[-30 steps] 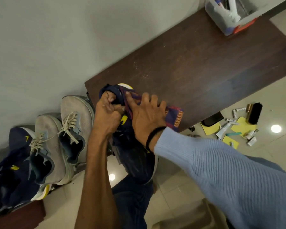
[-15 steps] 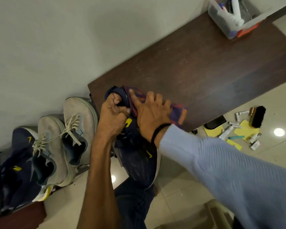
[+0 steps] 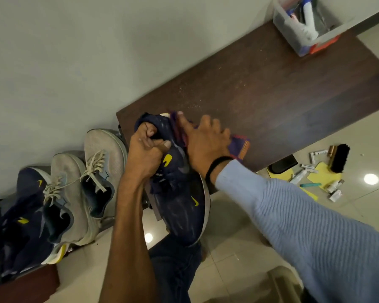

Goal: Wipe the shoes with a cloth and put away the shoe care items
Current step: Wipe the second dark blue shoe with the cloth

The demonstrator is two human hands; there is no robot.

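A navy shoe (image 3: 179, 193) with yellow marks leans against the edge of the dark wooden bench (image 3: 271, 101), heel up. My left hand (image 3: 144, 152) grips its heel collar with curled fingers. My right hand (image 3: 204, 141) presses a purple cloth with orange stripes (image 3: 241, 146) against the shoe's heel side, fingers spread over the cloth. On the floor to the right lie a black shoe brush (image 3: 339, 157), small tubes (image 3: 298, 177) and yellow cloths (image 3: 322, 173).
Two grey laced shoes (image 3: 85, 189) and another navy shoe (image 3: 20, 226) sit on a low rack at the left by the wall. A clear plastic box (image 3: 304, 25) with bottles stands on the bench's far end. A dark flat object (image 3: 282, 164) lies under the bench edge.
My right hand with the cloth has slid along the shoe's heel, and more of the navy heel shows. My left hand keeps its grip on the collar.
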